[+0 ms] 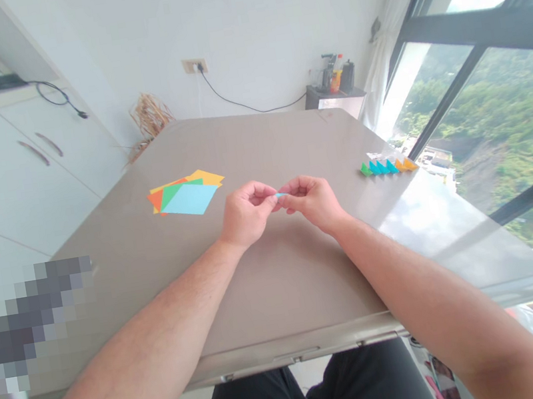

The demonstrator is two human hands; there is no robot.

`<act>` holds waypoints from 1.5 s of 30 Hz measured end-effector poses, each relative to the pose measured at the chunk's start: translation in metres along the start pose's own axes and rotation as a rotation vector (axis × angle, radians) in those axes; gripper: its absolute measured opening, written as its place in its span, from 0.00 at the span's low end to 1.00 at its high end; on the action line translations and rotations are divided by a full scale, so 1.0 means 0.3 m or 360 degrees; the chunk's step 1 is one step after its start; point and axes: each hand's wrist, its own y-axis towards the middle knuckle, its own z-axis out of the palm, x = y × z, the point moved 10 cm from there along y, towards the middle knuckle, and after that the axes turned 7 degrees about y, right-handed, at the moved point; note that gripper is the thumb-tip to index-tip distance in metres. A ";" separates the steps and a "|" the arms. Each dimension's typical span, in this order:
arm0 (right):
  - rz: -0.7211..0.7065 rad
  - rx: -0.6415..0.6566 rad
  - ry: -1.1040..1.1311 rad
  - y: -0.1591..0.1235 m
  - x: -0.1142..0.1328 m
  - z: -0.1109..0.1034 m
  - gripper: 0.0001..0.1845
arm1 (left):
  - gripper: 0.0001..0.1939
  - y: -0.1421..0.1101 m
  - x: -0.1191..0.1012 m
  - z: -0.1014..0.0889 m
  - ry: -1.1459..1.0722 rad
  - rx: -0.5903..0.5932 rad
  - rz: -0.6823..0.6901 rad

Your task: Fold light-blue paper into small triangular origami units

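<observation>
The left hand point(247, 214) and the right hand point(316, 204) meet over the middle of the counter point(285, 284), almost fingertip to fingertip. Each is closed in a pinch, thumb against fingers, on one small piece of blue paper point(280, 194). Only a sliver of it shows between the fingertips, so its shape cannot be told. A grip from both sides, with just the tips, seems suited to something so small and thin: it probably steadies the paper and lets each hand press its own end.

Beyond the left hand, well clear of the fingers, flat sheets of paper overlap in a loose fan: a light blue sheet point(191, 198) on top, then a green sheet point(172, 193), with orange and yellow showing at the edges. Fanned this way, the colours are easy to tell apart and pick from.

Well to the right, near the window point(505, 81), small folded paper pieces point(383, 167) stand in a close row, green at the left end, blue in the middle, orange at the right. Lined up there, they presumably keep tidy and out of the way of the hands.
</observation>
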 end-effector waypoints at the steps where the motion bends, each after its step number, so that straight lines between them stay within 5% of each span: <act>1: 0.0003 -0.0015 -0.0023 0.000 -0.001 -0.003 0.13 | 0.06 0.000 -0.003 -0.001 0.0034 -0.0009 0.0015; 6: -0.0025 -0.0069 -0.0102 0.000 0.001 -0.011 0.10 | 0.06 0.002 0.004 0.000 -0.0024 -0.0030 -0.0027; 14: -0.0186 -0.0096 -0.0186 0.001 0.025 -0.022 0.11 | 0.13 0.003 0.070 0.026 -0.0336 0.0048 -0.0386; 21: -0.0541 -0.0109 -0.0537 -0.025 0.078 0.000 0.03 | 0.12 -0.004 0.083 0.035 -0.0334 0.0081 -0.0522; 26: -0.0433 -0.0149 -0.0603 -0.015 0.056 -0.021 0.05 | 0.13 0.010 0.041 0.033 -0.0059 0.0162 -0.0202; 32: -0.0238 -0.0129 -0.0549 -0.005 0.009 -0.045 0.08 | 0.03 0.015 -0.011 0.032 0.0387 0.0142 0.0156; 45: -0.0081 -0.0091 0.0038 0.013 -0.018 -0.035 0.07 | 0.05 0.018 0.010 -0.004 0.0217 0.0014 0.0035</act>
